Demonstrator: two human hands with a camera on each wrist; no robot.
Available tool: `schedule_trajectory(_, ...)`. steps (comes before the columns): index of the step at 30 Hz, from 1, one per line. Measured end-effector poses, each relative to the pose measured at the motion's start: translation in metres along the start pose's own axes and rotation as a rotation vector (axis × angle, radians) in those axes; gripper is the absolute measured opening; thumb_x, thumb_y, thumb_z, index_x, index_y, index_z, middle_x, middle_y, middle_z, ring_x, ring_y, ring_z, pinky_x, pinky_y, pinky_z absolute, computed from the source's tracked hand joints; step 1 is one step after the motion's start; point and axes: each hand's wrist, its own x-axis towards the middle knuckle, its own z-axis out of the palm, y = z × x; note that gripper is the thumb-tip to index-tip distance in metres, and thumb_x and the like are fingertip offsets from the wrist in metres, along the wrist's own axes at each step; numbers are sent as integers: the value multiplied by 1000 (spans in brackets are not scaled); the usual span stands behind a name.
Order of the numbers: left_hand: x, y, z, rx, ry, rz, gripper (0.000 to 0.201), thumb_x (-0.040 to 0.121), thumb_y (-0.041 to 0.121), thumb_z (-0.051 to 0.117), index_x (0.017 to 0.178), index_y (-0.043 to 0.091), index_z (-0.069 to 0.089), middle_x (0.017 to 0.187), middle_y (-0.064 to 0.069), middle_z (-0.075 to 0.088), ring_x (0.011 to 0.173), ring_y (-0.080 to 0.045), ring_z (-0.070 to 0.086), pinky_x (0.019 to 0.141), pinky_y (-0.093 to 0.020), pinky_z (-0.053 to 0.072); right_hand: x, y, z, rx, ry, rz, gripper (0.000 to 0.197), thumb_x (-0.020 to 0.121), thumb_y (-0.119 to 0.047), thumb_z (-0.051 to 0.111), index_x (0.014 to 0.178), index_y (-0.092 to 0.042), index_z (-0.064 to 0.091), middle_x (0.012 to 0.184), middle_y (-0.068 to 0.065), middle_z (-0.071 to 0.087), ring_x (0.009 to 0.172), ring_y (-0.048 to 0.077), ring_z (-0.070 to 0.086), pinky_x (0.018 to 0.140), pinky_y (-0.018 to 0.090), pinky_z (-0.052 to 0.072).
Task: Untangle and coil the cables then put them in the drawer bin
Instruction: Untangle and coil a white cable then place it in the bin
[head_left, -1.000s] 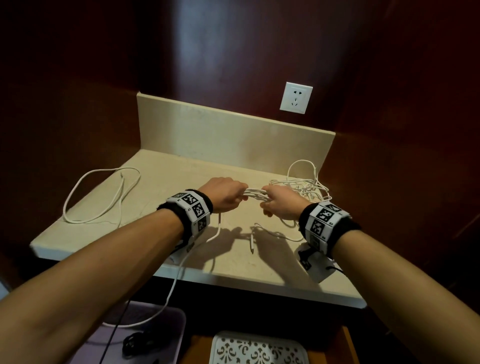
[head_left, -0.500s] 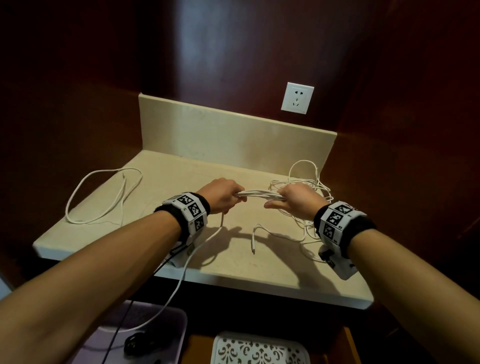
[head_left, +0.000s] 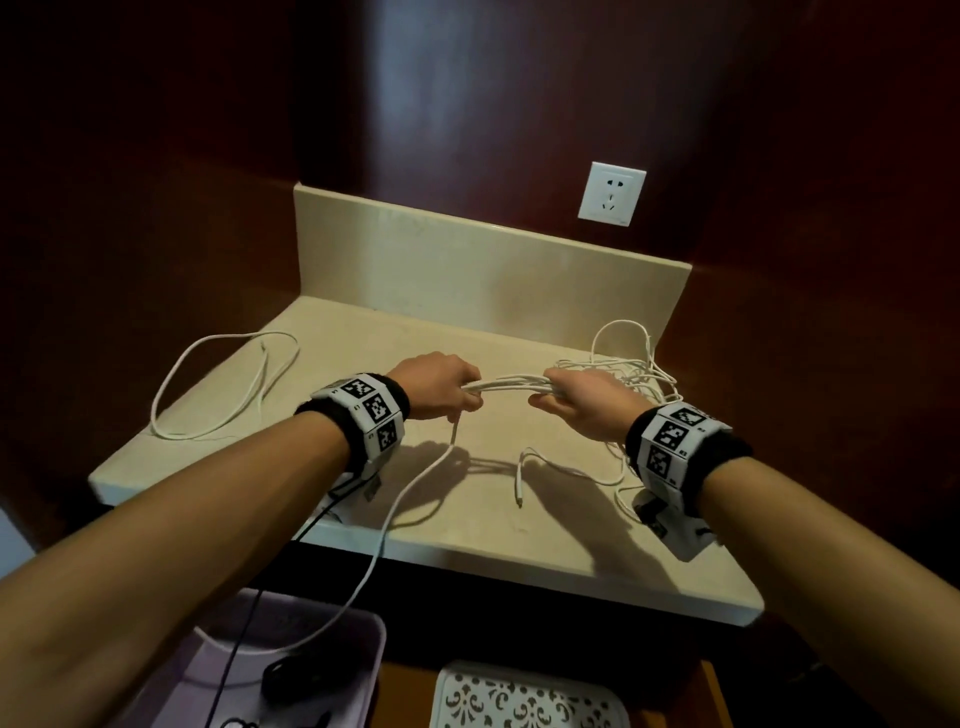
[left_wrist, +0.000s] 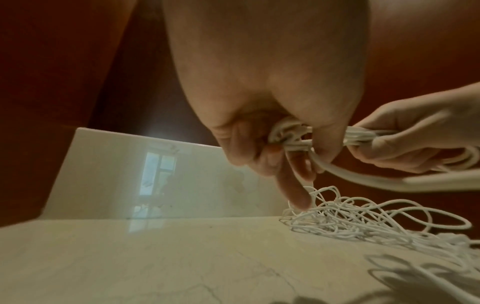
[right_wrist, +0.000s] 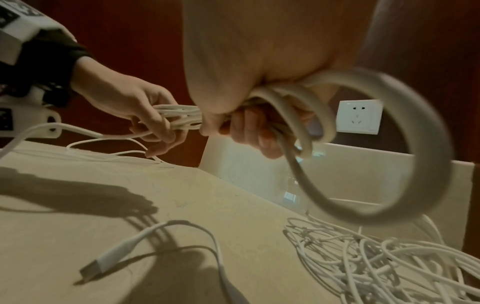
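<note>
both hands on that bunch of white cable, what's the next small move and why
Probably wind the loose tail round the bunch. The left hand and right hand grip the white cable bunch at each end, held above the counter, while one strand hangs over its front edge.

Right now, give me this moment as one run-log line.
left hand: grips cable bundle | right hand: grips same bundle | tangled cables: on counter | bin: not loaded
</note>
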Motion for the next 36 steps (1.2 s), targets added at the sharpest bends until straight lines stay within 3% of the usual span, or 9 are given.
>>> schedule_trajectory(4,-7,-2,2,-165,-74,-38,20,96,10,42,102,14,61,82,-5,72,70,-12,58,55,-17,39,8,-13,3,35,25,15,37,95,-52,50,78,-19,45,72,0,51,74,25,50,62,34,33)
schedule_trajectory(6,-12,-4,3,-204,-45,-68,22,95,5,37,102,15,55,81,-6,67,72,-16,55,58,-24,39,11,-22,4,87,39,44,41,90,-57,54,79,-18,48,74,1,54,75,24,51,62,34,33)
schedule_trajectory(9,-16,-12,4,-207,53,-109,11,96,7,35,98,14,44,86,-8,56,80,-25,49,65,-32,36,15,-37,9,210,23,88,57,76,-69,64,96,-18,50,88,1,60,83,23,57,70,34,44)
schedule_trajectory(12,-17,-21,5,-242,118,-150,5,97,8,35,99,11,38,84,-10,52,75,-27,48,59,-33,34,20,-54,19,279,11,116,90,60,-78,69,122,-20,40,108,4,62,95,25,59,82,40,50)
schedule_trajectory(16,-17,-27,2,-413,181,-204,6,95,6,34,99,9,38,76,-15,50,53,-24,45,46,-28,35,25,-74,33,439,40,136,125,48,-80,73,145,-23,20,142,11,45,123,29,50,102,46,44)
schedule_trajectory(20,-19,-29,-1,-467,225,-232,10,95,5,34,103,6,39,69,-16,51,48,-25,46,37,-26,33,29,-90,38,531,31,170,133,47,-79,76,150,-24,11,151,15,34,133,32,42,108,47,39)
schedule_trajectory(28,-23,-33,-5,-469,254,-196,18,92,-2,31,107,6,39,68,-18,55,46,-27,52,36,-28,39,35,-109,46,606,-5,272,117,60,-59,83,145,-19,14,147,15,37,127,33,47,101,43,44)
schedule_trajectory(33,-24,-38,-7,-426,279,-173,15,86,-2,43,93,10,50,86,-16,65,82,-33,64,71,-41,51,34,-107,46,570,-39,294,76,78,-38,76,132,-13,28,119,13,57,104,30,58,85,41,50)
schedule_trajectory(36,-25,-39,-9,-494,265,-144,20,83,-8,45,82,11,52,76,-10,62,76,-27,61,73,-38,51,33,-102,45,585,-10,282,56,80,-29,74,123,-14,42,112,11,61,100,29,60,83,38,49)
